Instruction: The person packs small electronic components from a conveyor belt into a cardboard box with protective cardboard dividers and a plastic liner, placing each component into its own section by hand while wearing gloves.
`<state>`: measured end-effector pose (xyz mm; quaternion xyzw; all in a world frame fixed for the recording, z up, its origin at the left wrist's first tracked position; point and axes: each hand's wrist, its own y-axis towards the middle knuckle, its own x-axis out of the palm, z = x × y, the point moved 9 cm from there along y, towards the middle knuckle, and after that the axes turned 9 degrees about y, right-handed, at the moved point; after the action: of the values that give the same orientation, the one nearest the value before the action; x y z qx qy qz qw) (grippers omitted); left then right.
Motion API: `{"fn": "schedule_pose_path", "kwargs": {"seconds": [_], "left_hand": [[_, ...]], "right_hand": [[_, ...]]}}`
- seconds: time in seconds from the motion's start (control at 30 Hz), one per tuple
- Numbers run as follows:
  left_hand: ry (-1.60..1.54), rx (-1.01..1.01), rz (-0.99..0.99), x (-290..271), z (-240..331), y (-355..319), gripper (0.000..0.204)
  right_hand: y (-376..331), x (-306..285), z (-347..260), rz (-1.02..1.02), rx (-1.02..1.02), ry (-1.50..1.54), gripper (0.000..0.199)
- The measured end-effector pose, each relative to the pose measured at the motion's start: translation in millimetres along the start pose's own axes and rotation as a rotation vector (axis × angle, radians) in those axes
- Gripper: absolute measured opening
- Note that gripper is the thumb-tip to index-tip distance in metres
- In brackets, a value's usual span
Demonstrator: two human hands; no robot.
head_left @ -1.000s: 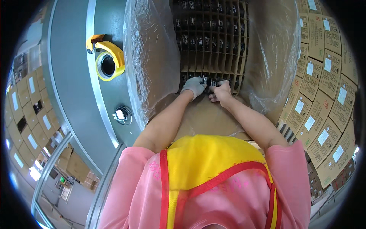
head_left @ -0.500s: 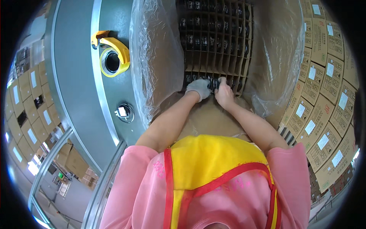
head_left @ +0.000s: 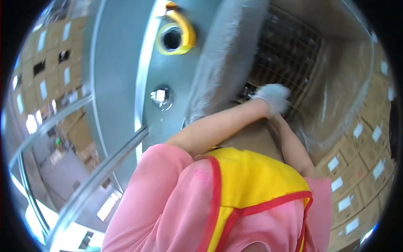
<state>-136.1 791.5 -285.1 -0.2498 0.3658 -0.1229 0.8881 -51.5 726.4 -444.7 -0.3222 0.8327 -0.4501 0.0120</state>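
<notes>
My left hand (head_left: 273, 96), in a pale glove, is smeared by motion over the near end of a cardboard divider grid (head_left: 312, 69). Its fingers cannot be made out, nor whether they hold anything. My right forearm (head_left: 291, 145) reaches up beneath the glove, and that hand is hidden behind it. Dark, shiny pieces (head_left: 273, 19) sit in rows in the grid's compartments, too blurred to name. Around the grid stands a deep cardboard box (head_left: 348, 63), with a clear plastic liner (head_left: 222, 54) folded over its left wall.
Left of the box runs a grey-green work surface (head_left: 121, 54) with metal edging. On it lie a yellow tape dispenser (head_left: 189, 35) and a small white device (head_left: 160, 96) with a dark coiled cord. Stacked cartons (head_left: 357, 168) stand at the right, and a metal rail (head_left: 100, 164) crosses the lower left.
The view has swung, so the box and work surface sit farther right. My left hand has crossed over the right one, which was visible with its fingers at the dark pieces and is now hidden.
</notes>
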Motion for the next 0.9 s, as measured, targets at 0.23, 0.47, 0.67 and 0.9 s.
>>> {"fn": "schedule_pose_path", "kwargs": {"seconds": [0.23, 0.47, 0.67, 0.9], "left_hand": [[-0.326, 0.22, 1.185, -182.4, 3.8, -163.4, 0.012], [0.241, -0.96, 1.31, -116.7, -198.8, -297.5, 0.061], [-0.417, -0.943, 1.239, -43.2, -282.1, -309.0, 0.076], [-0.338, -1.152, 1.028, -56.7, -253.5, -292.1, 0.064]], "right_hand": [[15.2, 15.9, 15.8, -0.123, 0.284, -0.23, 0.023], [42.0, 25.4, 14.2, -0.194, 0.114, -0.465, 0.018], [42.0, 42.3, -62.4, -0.143, -0.038, -0.261, 0.016], [-16.8, 51.0, -240.4, 0.001, -0.689, -0.056, 0.02]]}}
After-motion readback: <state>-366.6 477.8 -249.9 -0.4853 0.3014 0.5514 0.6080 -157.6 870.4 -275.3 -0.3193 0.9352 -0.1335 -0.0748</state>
